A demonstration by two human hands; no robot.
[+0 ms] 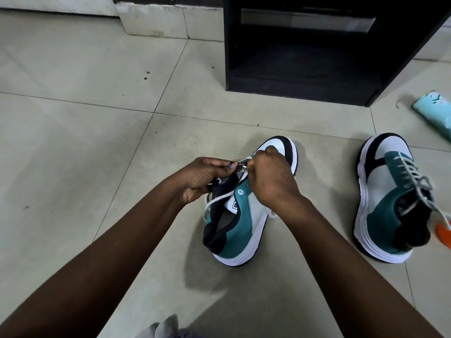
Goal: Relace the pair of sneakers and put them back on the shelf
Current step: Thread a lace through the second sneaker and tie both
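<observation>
Head view, near sneaker: a teal, white and black sneaker (240,228) stands on the tiled floor (73,118) between the two forearms, toe pointing away from the person, heel nearest them.
Inside the near sneaker: a dark lining and a white label on the tongue show; nothing else can be made out in it.
White lace: the lace (219,198) runs loose from the upper eyelets on the left side and trails over the collar; another loose bit shows at the sole's right side, just under the right wrist.
Left hand: the left hand (200,178) has its fingers curled round the dark tongue and left edge of the opening, pinching it at the fingertips.
Right hand: the right hand (271,176) sits over the laced area with fingers curled tight and pinches the lace end close to the left fingertips.
Second sneaker: the matching sneaker (393,198) stands well apart to the right, on the floor, already laced with pale laces, their ends hanging over its right side.
Shelf: a black shelf unit (317,57) stands on the floor beyond both sneakers; its lowest compartment is dark.
Other things: a pale turquoise bottle (434,113) lies near the shelf's right corner; an orange object (444,236) sits at the right edge, beside the second sneaker.
</observation>
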